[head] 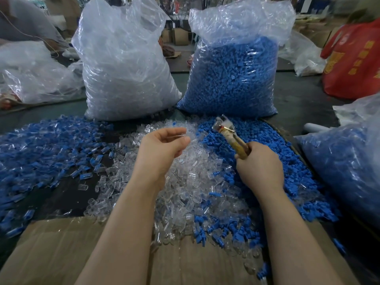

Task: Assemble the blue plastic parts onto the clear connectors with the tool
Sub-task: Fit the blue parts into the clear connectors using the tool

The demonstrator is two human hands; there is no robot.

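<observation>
Blue plastic parts (242,136) and clear connectors (185,186) lie heaped side by side on the table (61,194), with the blue to the right. The left hand (162,149) pinches one clear connector (182,136) above the pile, while the right hand (259,165) grips the tool (232,136), its head tilted up over the blue parts

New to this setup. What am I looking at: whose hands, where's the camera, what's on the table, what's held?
No machine: a person's two bare hands, filmed by one head-worn camera looking down. The left hand pinches a clear connector. The right hand grips a hand tool by its yellowish handle. On the table lie a pile of clear connectors, loose blue plastic parts and a mixed blue and clear heap. Behind stand a bag of clear connectors and a bag of blue parts.
</observation>
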